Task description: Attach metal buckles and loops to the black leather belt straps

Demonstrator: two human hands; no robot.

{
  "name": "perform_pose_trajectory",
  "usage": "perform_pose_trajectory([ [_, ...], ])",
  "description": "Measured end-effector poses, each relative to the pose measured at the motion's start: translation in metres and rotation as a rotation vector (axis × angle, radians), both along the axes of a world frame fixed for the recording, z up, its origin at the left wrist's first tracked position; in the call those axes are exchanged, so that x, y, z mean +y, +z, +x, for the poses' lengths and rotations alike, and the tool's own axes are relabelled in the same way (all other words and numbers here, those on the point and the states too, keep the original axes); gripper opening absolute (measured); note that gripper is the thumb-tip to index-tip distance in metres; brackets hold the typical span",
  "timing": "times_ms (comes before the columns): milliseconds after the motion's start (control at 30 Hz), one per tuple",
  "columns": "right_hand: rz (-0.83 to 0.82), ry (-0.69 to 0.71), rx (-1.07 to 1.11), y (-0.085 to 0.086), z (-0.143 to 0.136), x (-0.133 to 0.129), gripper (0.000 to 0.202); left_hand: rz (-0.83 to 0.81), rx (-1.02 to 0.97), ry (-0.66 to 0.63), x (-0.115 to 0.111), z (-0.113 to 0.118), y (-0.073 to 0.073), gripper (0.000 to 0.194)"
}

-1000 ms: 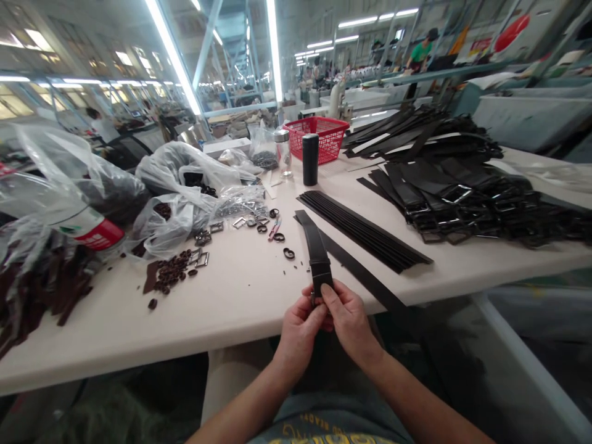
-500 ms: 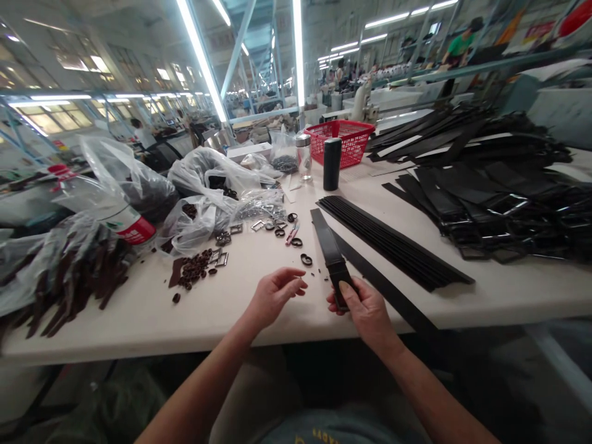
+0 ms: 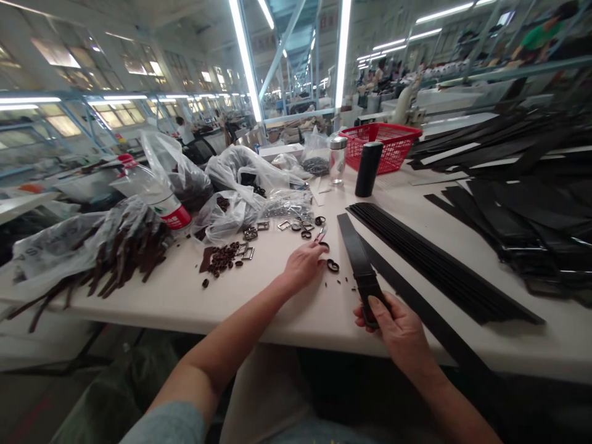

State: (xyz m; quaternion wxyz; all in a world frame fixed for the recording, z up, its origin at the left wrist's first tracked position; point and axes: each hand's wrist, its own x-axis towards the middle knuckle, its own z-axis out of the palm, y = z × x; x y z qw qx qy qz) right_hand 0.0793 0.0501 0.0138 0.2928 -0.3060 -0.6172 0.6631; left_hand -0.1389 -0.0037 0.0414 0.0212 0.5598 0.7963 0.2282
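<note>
My right hand [image 3: 400, 320] is closed round the buckle end of a black belt [image 3: 355, 246], thumb on top; the strap points away from me over the table. My left hand [image 3: 305, 266] is stretched forward, its fingers curled together at a small red-and-white tool [image 3: 320, 234] and a black loop. Whatever lies between those fingertips is hidden. Just right of them rests another black loop [image 3: 333, 266]. Tiny dark bits are scattered between the hands. A long black strap [image 3: 416, 308] runs beneath the held belt and over the table's front edge.
Flat black strips [image 3: 439, 265] lie stacked at right, beyond them piled belts with buckles [image 3: 527, 246]. A dark bottle [image 3: 369, 169], glass jar [image 3: 337, 161] and red basket [image 3: 393, 145] stand behind. Leftward are brown loops [image 3: 224, 258], metal buckles [image 3: 250, 234], plastic bags [image 3: 235, 166] and a large bottle [image 3: 157, 197].
My left hand has reached forward to the small tool and loops, and its fingers have drawn together. The right hand still holds the belt. The view has swung left.
</note>
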Motion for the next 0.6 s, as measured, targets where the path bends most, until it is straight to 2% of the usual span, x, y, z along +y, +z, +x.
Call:
perform_pose_trajectory([
  [267,0.011,0.004,-0.004,-0.001,-0.001,-0.002,0.053,-0.071,0.095,0.014,0.014,-0.014,-0.010,0.031],
  [433,0.003,-0.017,0.010,-0.005,-0.002,-0.002,0.052,-0.083,0.068,0.047,0.027,-0.025,-0.011,0.022],
  [600,-0.009,0.004,0.021,-0.005,-0.002,-0.003,0.053,-0.023,-0.023,0.074,0.038,-0.030,-0.010,0.010],
])
